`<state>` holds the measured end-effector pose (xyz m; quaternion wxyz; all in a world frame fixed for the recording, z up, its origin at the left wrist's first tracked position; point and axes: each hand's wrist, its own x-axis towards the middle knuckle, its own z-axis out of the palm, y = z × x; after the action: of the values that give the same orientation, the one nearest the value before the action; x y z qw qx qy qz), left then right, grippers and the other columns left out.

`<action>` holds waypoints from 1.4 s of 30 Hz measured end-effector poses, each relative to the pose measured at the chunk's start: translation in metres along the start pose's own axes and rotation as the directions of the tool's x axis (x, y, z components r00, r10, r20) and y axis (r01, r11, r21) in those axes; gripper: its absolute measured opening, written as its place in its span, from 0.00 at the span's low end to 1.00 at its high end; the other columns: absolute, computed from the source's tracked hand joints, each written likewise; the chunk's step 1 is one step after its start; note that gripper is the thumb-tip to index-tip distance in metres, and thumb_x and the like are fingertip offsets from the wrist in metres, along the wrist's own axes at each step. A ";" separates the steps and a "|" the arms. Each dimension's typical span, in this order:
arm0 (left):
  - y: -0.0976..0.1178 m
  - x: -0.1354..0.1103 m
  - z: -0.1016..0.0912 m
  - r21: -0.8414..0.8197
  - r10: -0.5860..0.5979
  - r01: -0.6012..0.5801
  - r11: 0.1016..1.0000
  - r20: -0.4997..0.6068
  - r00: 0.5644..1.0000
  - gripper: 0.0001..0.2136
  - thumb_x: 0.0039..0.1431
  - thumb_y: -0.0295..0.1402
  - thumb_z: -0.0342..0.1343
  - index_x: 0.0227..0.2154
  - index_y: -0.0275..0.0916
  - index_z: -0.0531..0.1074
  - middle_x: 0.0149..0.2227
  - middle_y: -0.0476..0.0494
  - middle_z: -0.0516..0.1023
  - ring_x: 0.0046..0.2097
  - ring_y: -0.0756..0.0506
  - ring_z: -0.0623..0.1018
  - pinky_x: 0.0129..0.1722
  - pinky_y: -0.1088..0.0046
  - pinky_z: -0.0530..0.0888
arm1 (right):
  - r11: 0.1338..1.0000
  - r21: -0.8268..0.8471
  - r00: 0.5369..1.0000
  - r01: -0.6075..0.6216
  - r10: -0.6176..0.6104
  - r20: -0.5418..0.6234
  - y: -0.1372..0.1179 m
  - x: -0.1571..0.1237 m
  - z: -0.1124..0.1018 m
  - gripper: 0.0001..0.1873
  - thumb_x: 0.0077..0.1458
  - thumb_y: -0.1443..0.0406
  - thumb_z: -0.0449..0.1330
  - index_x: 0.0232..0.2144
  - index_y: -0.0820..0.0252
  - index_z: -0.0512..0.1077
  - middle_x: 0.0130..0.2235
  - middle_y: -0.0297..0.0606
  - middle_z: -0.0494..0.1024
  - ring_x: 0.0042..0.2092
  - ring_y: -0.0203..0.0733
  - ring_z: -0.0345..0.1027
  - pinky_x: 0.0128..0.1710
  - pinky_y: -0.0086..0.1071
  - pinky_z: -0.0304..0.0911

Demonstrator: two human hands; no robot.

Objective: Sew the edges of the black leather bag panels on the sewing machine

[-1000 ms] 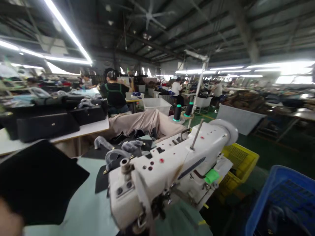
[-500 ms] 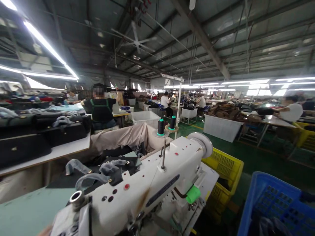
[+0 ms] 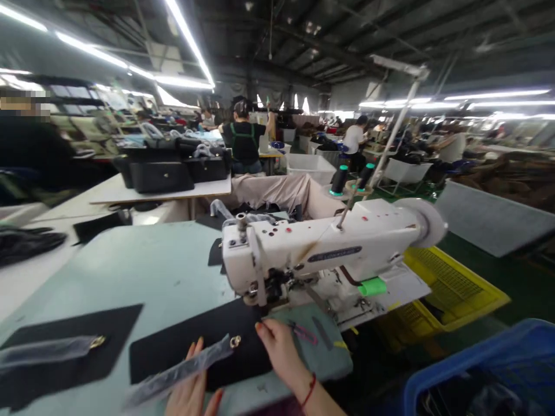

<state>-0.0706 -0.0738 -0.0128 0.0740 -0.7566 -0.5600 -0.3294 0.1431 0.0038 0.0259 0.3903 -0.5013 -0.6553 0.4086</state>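
A black bag panel [image 3: 160, 352] lies on the pale green table with one edge near the sewing machine's needle area. Across it runs a plastic-wrapped bag handle [image 3: 195, 365] with a gold ring. My left hand [image 3: 191, 384] rests flat on the panel, fingers spread and partly covered by the handle. At the panel's right end, my right hand [image 3: 281, 352] pinches the edge between thumb and fingers. The white sewing machine [image 3: 303, 242] stands just beyond, its needle hidden. To the left lies a second black panel [image 3: 117, 323] with a similar wrapped handle.
Pink-handled snips [image 3: 306, 333] lie right of my right hand. A yellow crate [image 3: 459, 283] and a blue basket [image 3: 477, 352] stand at right. Black bags [image 3: 162, 176] sit on a table behind. A co-worker [image 3: 245, 138] faces away further back; another person is at far left.
The view has swung down and left, bringing the tabletop, both panels and both my hands into sight. Earlier only a blurred bit of a hand showed at the bottom edge.
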 end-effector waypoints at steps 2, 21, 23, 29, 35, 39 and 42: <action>-0.001 0.014 0.002 0.121 -0.033 0.032 0.992 0.006 0.999 0.37 0.59 0.36 0.54 0.68 0.46 0.45 0.68 0.36 0.52 0.67 0.30 0.55 0.59 0.41 0.63 | 0.999 0.041 0.999 -0.011 0.009 0.034 0.001 0.002 -0.001 0.28 0.63 0.47 0.48 0.21 0.62 0.65 0.22 0.31 0.61 0.27 0.33 0.53 0.27 0.27 0.49; -0.010 0.061 -0.009 -0.050 0.233 -0.229 0.972 0.133 0.963 0.08 0.61 0.34 0.55 0.42 0.42 0.73 0.51 0.39 0.78 0.55 0.40 0.75 0.57 0.53 0.69 | 0.981 0.144 0.988 -0.134 0.121 0.095 -0.009 0.001 -0.007 0.25 0.61 0.51 0.51 0.19 0.59 0.55 0.22 0.29 0.53 0.26 0.32 0.47 0.25 0.28 0.43; -0.015 0.063 -0.006 -0.043 0.260 -0.257 0.966 0.109 0.959 0.07 0.61 0.35 0.55 0.40 0.42 0.74 0.50 0.40 0.79 0.53 0.40 0.77 0.56 0.55 0.70 | 0.984 0.120 0.989 -0.131 0.122 0.079 -0.010 0.004 -0.006 0.25 0.61 0.51 0.51 0.18 0.59 0.54 0.22 0.29 0.52 0.26 0.32 0.46 0.25 0.28 0.43; -0.017 0.076 -0.010 -0.095 0.222 -0.210 0.973 0.147 0.964 0.08 0.62 0.36 0.53 0.41 0.42 0.74 0.52 0.41 0.77 0.56 0.40 0.74 0.57 0.53 0.70 | 0.979 0.125 0.985 -0.164 0.155 0.077 -0.009 0.015 -0.002 0.26 0.59 0.48 0.51 0.19 0.59 0.57 0.22 0.29 0.53 0.26 0.32 0.46 0.25 0.27 0.44; -0.025 0.090 -0.011 -0.157 0.211 -0.186 0.970 0.161 0.964 0.10 0.62 0.35 0.53 0.44 0.41 0.72 0.54 0.40 0.76 0.58 0.40 0.73 0.58 0.52 0.69 | 0.977 0.136 0.986 -0.164 0.156 0.066 -0.012 0.028 0.000 0.25 0.60 0.49 0.52 0.19 0.61 0.60 0.22 0.29 0.57 0.26 0.31 0.48 0.25 0.26 0.46; -0.035 0.095 -0.006 -0.154 0.259 -0.238 0.959 0.136 0.956 0.09 0.63 0.35 0.53 0.44 0.40 0.71 0.52 0.39 0.78 0.55 0.41 0.75 0.57 0.53 0.70 | 0.992 0.056 0.992 -0.114 0.110 0.060 -0.018 0.022 -0.005 0.24 0.61 0.53 0.51 0.19 0.61 0.59 0.21 0.29 0.57 0.25 0.31 0.50 0.24 0.26 0.46; -0.044 0.095 0.000 -0.139 0.309 -0.292 0.946 0.127 0.943 0.09 0.64 0.36 0.51 0.43 0.40 0.72 0.50 0.39 0.78 0.53 0.42 0.77 0.56 0.55 0.71 | 0.986 0.074 0.980 -0.149 0.138 0.142 -0.022 0.005 -0.009 0.20 0.62 0.55 0.50 0.22 0.60 0.62 0.23 0.30 0.62 0.25 0.31 0.58 0.22 0.25 0.49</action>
<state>-0.0956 0.0182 0.0316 0.0371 -0.8584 -0.4214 -0.2902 0.1431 0.0060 0.0503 0.3347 -0.5011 -0.6248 0.4964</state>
